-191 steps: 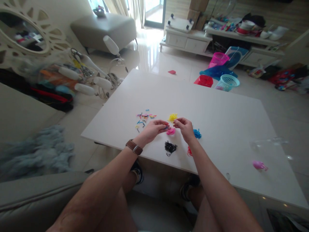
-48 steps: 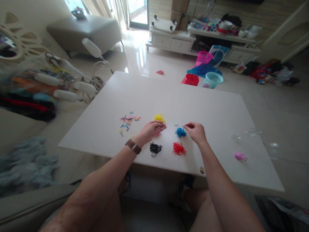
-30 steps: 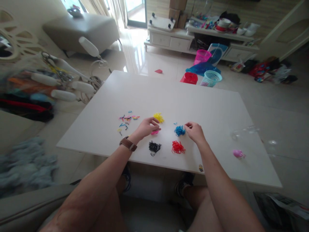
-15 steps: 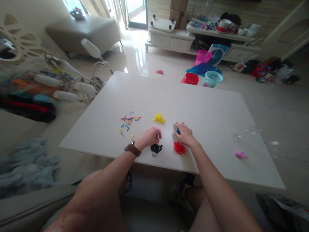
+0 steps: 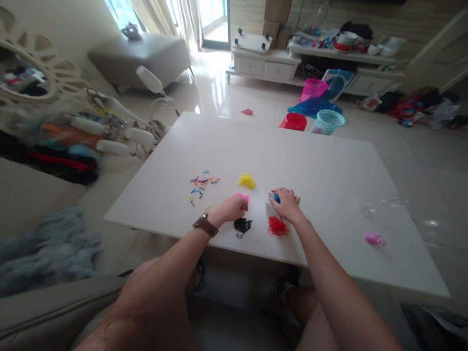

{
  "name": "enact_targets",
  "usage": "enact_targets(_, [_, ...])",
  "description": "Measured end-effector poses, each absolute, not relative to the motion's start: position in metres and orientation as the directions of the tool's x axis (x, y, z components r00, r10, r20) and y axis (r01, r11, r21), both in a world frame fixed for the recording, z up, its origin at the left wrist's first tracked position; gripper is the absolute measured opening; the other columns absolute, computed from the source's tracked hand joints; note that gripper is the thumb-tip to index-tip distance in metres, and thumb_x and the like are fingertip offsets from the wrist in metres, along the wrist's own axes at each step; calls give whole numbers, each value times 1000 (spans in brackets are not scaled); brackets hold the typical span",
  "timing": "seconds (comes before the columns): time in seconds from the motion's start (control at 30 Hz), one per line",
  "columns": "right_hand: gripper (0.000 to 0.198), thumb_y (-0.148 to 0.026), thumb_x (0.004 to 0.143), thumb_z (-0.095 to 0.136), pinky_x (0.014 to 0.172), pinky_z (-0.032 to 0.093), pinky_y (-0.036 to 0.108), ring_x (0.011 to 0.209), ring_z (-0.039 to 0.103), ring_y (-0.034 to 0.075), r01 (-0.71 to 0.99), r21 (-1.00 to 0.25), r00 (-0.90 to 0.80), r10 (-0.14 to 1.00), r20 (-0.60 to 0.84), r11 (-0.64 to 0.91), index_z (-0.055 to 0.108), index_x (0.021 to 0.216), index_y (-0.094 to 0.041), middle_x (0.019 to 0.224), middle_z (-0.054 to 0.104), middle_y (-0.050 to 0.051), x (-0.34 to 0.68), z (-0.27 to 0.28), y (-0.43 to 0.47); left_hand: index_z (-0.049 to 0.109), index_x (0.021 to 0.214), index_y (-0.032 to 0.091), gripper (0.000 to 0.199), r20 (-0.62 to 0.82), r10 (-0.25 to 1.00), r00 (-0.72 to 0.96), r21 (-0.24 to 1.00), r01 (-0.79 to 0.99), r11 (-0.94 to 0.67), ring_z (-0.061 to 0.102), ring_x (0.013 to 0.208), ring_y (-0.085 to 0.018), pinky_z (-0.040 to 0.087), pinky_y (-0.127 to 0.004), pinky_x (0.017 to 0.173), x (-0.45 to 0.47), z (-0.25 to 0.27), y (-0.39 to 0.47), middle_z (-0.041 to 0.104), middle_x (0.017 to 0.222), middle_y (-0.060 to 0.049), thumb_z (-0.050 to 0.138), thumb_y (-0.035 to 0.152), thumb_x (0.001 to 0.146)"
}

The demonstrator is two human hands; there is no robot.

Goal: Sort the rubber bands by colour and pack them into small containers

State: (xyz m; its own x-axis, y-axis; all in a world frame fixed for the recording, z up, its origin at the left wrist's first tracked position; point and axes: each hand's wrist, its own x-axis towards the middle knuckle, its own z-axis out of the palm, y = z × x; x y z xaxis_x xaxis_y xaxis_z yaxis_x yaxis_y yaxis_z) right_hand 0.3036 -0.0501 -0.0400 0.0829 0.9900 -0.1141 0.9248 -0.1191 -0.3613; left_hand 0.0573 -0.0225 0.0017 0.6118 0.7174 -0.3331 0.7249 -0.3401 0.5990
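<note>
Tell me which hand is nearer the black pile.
Left. The left hand is just past the black pile's far edge, close by; the right hand is farther away, beyond it and to the right, over the blue pile.

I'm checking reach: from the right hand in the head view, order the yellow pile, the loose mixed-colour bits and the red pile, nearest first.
1. Red pile: just toward the person from the right hand.
2. Yellow pile: left and slightly farther back.
3. Loose mixed-colour bits: well left.
</note>
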Motion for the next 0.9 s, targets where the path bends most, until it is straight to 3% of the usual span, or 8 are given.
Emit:
enact_targets(0.1, [34, -40, 94, 53, 102, 37, 52, 130, 47, 33, 910, -394, 98, 990, -100, -130, 66, 122, -27, 135, 65, 8, 302, -38, -48, 78, 92, 16, 20, -360, 792, 494, 578, 784, -226, 67, 76, -17, 48, -25, 70, 33, 11, -10, 77, 90, -7, 63, 10, 80])
enact_targets(0.2, [34, -40, 93, 52, 102, 37, 52, 128, 46, 33, 898, -418, 115, 990, -78, -137, 67, 121, -26, 134, 65, 9, 299, -34, -47, 76, 92, 15, 16, -356, 905, 231, 493, 870, -28, 67, 75, -17, 48, -25, 67, -9, 12, 5, 76, 90, -9, 65, 13, 81])
enact_targets(0.37, [35, -42, 92, 51, 100, 38, 52, 124, 47, 34, 892, -431, 131, 991, -40, -135, 68, 119, -27, 131, 65, 10, 295, -28, -47, 72, 108, 17, 32, -302, 952, -47, 360, 919, 160, 65, 76, -18, 47, -26, 67, -74, -4, 17, 74, 97, -8, 71, 19, 76])
enact_targets(0.6, [34, -41, 92, 52, 97, 40, 52, 121, 48, 35, 907, -398, 132, 990, -50, -141, 70, 118, -27, 128, 66, 10, 298, -29, -47, 66, 125, 18, 51, -251, 966, -60, 338, 930, 145, 65, 92, -22, 50, -29, 87, -84, -36, 19, 65, 116, -12, 74, 30, 75])
enact_targets(0.7, [34, -42, 92, 53, 96, 40, 50, 120, 48, 35, 910, -390, 129, 990, -51, -139, 70, 117, -27, 127, 66, 10, 301, -32, -45, 71, 113, 17, 37, -212, 976, -42, 355, 928, 117, 65, 92, -23, 50, -31, 88, -78, -41, 20, 65, 114, -13, 69, 24, 77])
enact_targets(0.9, [34, -42, 93, 52, 97, 39, 50, 122, 48, 34, 903, -406, 120, 990, -76, -140, 70, 117, -27, 128, 66, 9, 299, -35, -42, 72, 83, 16, 8, -303, 953, 0, 370, 922, 118, 65, 80, -22, 49, -30, 78, -75, -37, 20, 71, 83, -8, 65, 17, 79])
